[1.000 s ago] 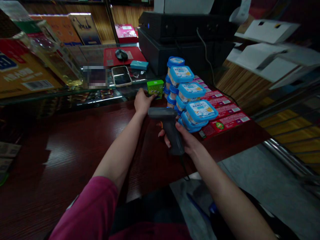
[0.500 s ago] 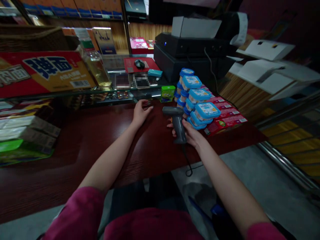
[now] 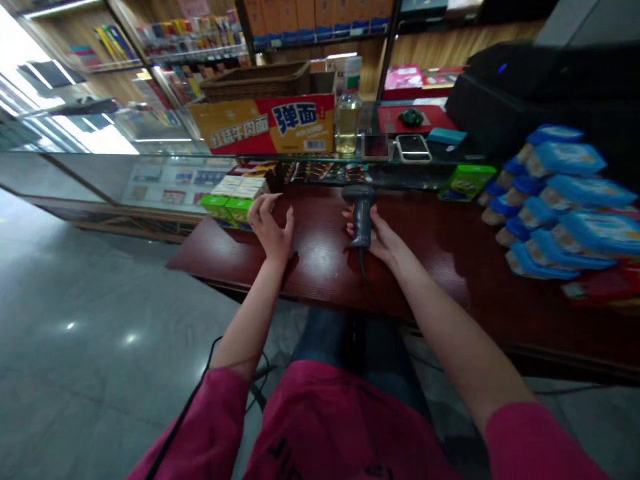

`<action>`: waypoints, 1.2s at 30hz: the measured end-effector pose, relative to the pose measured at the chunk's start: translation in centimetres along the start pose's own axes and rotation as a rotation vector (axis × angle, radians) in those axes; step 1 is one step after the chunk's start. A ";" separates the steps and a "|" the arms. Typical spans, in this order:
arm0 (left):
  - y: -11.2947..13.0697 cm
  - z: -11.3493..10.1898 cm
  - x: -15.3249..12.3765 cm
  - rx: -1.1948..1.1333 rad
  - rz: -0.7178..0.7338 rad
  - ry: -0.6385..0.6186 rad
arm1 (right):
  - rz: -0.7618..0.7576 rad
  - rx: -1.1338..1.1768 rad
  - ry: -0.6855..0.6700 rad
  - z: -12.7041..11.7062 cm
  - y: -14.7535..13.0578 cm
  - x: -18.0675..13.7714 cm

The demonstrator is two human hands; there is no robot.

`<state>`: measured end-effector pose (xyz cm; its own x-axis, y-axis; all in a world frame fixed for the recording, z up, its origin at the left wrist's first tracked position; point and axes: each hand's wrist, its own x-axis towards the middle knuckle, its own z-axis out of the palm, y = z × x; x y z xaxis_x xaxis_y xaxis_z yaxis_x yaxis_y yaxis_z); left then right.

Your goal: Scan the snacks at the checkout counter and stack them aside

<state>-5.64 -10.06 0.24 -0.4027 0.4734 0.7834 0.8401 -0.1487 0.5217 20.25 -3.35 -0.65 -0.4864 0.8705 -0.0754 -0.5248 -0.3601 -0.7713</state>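
My right hand (image 3: 383, 237) is closed round the handle of a dark grey barcode scanner (image 3: 361, 217), held above the brown table (image 3: 320, 267) with its cord hanging down. My left hand (image 3: 271, 230) is open, its fingers apart and a little curled. It is just in front of a group of green and white boxes (image 3: 235, 207) at the table's left; whether the fingertips touch them I cannot tell. At the right, a single small green box (image 3: 467, 183) stands near stacked tubs with blue lids (image 3: 570, 200).
On the glass shelf behind the table stand a red and yellow carton (image 3: 265, 127), a bottle of pale yellow liquid (image 3: 349, 113), a phone (image 3: 413, 148) and a mouse (image 3: 411, 118) on a red mat. A black machine (image 3: 495, 113) is at the right. Stocked shelves line the back.
The view has swung left. My left hand has moved left, from the table's middle to the green and white boxes. The scanner, still in my right hand, has moved left, away from the blue-lidded tubs.
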 end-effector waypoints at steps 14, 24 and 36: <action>-5.9 -2.2 0.6 0.068 -0.522 0.031 | 0.107 -0.096 -0.233 4.1 2.4 -1.7; -7.1 -2.2 0.4 0.014 -0.612 0.062 | 0.179 -0.115 -0.270 3.9 2.0 -1.9; -9.4 0.4 -0.6 -0.353 -0.445 -0.184 | 0.197 -0.069 -0.277 4.0 1.9 -1.8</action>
<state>-13.18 -8.61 -5.28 -0.5922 0.6943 0.4090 0.4207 -0.1665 0.8918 17.37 -6.96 0.60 -0.7500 0.6588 -0.0595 -0.3582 -0.4801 -0.8007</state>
